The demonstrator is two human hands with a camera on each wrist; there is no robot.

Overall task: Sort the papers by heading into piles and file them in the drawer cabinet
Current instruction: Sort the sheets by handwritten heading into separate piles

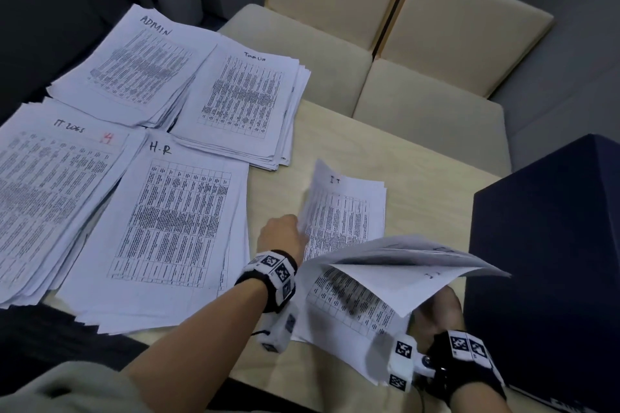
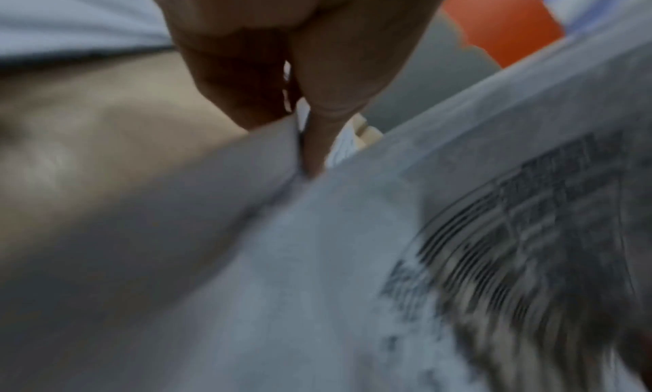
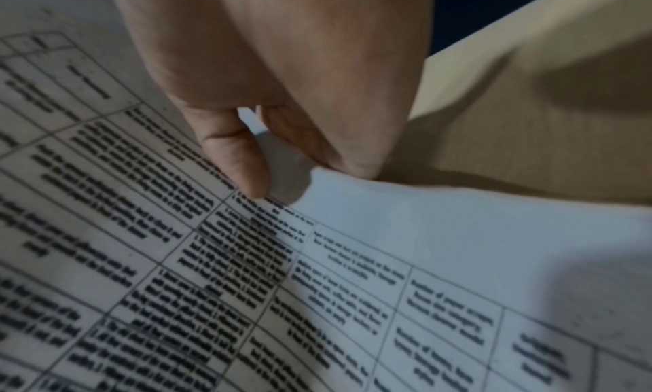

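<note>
Four sorted piles lie on the left of the table: ADMIN, Tamlin, IT 2065 and H-R. A smaller pile headed IT sits mid-table. My left hand pinches the left edge of a sheet that curls up over this IT pile; in the left wrist view the fingers clamp the paper edge. My right hand, mostly hidden under paper, grips a fanned bundle of sheets at the near right. The right wrist view shows thumb and fingers pinching the printed sheets.
A dark blue cabinet stands right beside my right hand at the table's right end. Cream chairs line the far side. Bare wooden table shows between the Tamlin pile and the cabinet.
</note>
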